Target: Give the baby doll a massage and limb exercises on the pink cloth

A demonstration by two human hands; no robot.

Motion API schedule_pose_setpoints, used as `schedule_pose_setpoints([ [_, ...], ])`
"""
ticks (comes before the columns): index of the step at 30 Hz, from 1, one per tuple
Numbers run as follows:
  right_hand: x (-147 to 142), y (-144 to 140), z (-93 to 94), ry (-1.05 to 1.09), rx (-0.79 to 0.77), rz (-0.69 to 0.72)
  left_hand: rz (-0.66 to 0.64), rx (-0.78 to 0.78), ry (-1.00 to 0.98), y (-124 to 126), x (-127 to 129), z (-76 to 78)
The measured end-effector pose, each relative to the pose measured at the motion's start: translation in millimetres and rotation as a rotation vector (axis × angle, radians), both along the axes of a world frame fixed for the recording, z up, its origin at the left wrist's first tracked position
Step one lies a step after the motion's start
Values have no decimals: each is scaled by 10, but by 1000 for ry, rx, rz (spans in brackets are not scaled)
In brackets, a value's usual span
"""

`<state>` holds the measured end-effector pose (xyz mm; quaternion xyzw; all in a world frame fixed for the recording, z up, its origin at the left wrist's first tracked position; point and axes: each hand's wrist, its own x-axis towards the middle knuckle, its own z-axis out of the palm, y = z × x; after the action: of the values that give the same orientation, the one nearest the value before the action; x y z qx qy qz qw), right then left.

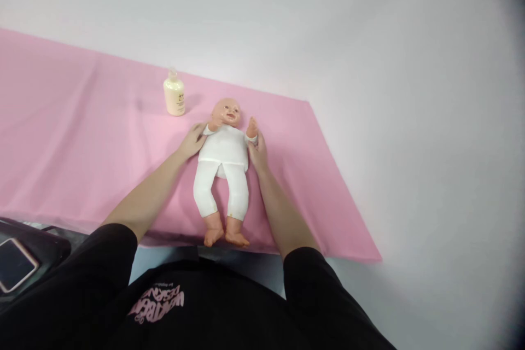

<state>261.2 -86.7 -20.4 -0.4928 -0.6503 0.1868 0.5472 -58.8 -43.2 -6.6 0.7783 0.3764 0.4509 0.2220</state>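
A baby doll [223, 167] in a white top and white trousers lies on its back on a pink cloth [82, 142], head away from me, bare feet near the cloth's front edge. My left hand [192, 141] rests against the doll's shoulder and upper arm on the left side. On the other side, my right hand [257, 150] holds the doll's raised forearm at the wrist, fingers wrapped around the sleeve cuff.
A small cream lotion bottle [174, 94] stands upright on the cloth, just beyond the doll's head to the left. A phone [14, 263] lies on a dark object at the lower left. A white surface [410, 120] extends right of and behind the cloth.
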Motion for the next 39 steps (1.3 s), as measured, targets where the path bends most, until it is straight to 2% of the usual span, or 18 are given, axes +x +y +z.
schedule_pose_setpoints([
  [4,-45,5,85,-179,3,15,7,-13,36,21,4,-25],
  [8,-67,-25,153,-233,57,6,25,18,54,11,23,8],
  [13,-66,-19,129,-144,64,-35,85,16,-35,16,25,43],
  [16,-39,34,73,-44,69,-89,166,-18,-144,72,3,-3],
  [19,15,108,8,-32,76,-155,235,-79,-182,139,-21,-70],
  [22,70,174,-43,-71,16,-175,242,-110,-118,174,-33,-114],
  [27,112,207,-78,-112,-95,-62,284,-155,43,160,-21,-97],
  [29,118,198,-85,-74,-111,-62,306,-189,61,149,-11,-68],
  [34,115,182,-88,-27,-220,-111,328,-260,125,138,-5,-15],
  [36,109,186,-83,-15,-225,-127,308,-264,70,136,-9,-16],
  [39,87,181,-52,57,-152,-124,198,-196,-101,127,-6,-13],
])
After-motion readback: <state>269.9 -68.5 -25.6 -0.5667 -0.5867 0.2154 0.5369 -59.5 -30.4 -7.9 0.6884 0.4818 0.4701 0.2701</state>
